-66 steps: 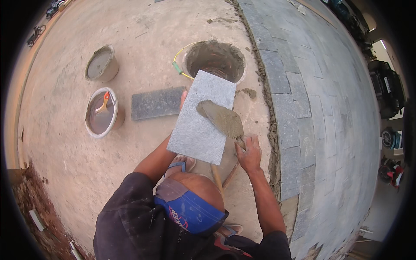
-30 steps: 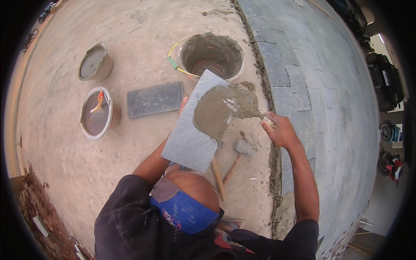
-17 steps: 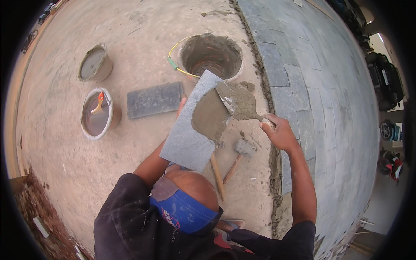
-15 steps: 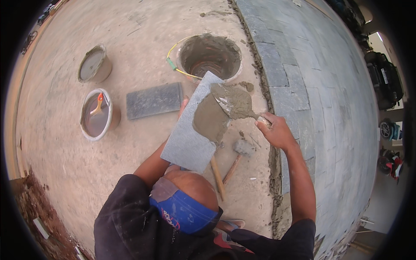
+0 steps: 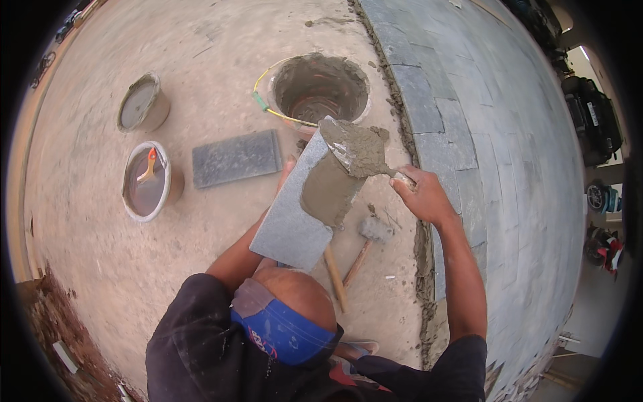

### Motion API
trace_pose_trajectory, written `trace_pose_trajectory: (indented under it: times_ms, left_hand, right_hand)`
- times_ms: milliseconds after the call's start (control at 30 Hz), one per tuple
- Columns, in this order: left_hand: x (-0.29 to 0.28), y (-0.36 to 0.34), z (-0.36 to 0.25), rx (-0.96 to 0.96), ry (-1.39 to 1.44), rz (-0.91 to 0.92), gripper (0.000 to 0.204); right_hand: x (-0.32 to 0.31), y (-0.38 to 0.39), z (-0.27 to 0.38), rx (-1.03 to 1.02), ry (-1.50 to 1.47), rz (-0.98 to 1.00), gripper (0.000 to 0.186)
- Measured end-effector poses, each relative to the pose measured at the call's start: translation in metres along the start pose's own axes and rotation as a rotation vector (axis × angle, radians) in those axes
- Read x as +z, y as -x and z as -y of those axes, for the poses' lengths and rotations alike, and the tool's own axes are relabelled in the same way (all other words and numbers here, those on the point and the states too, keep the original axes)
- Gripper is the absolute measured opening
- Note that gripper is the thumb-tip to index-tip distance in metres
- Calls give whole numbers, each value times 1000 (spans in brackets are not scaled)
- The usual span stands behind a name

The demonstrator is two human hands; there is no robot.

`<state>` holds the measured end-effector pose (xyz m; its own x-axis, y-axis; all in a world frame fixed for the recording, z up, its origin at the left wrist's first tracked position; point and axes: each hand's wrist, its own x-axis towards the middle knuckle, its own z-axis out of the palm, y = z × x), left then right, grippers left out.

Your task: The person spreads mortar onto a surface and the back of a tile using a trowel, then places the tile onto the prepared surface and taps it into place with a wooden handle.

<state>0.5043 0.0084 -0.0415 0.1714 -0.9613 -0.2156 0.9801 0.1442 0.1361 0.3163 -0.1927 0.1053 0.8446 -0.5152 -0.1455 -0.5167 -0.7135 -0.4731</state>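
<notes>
A grey rectangular stone tile (image 5: 284, 231) is tilted up in front of me. My left hand (image 5: 289, 167) grips it from the far left side, mostly hidden beneath, with just a few fingers at the edge. A thick patch of wet mortar (image 5: 329, 194) covers part of the tile's top face. In my right hand (image 5: 430, 197) is the handle of a trowel (image 5: 343, 150), fingers wrapped round it. Its blade is loaded with mortar and lies over the tile's upper right corner. Just beyond the blade stands a mortar bucket (image 5: 271, 87) with a yellow wire handle, its inside smeared with mortar.
A dark tile (image 5: 236, 159) lies flat on the left, beside a bucket holding liquid and a brush (image 5: 149, 165). Farther back stands another bucket (image 5: 161, 112). A hammer (image 5: 376, 230) and a wooden handle (image 5: 336, 278) rest below the tile. Laid grey paving (image 5: 512, 201) spans the right.
The trowel has shifted slightly up toward the tile's far corner. The tile has tilted a little, and its mortar patch looks more spread toward the right edge.
</notes>
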Motion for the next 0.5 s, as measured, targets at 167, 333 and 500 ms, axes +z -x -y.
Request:
trace_pose_trajectory:
  times_ms: [167, 333, 500]
  left_hand:
    - [1, -1, 8, 1, 12, 20, 79]
    - [2, 1, 7, 22, 21, 31, 80]
    - [7, -3, 4, 27, -40, 61, 80]
  right_hand:
    - [7, -7, -12, 45, 22, -24, 48]
    - [0, 5, -16, 134, -74, -62, 42]
    - [-1, 23, -5, 330, -412, 169, 40]
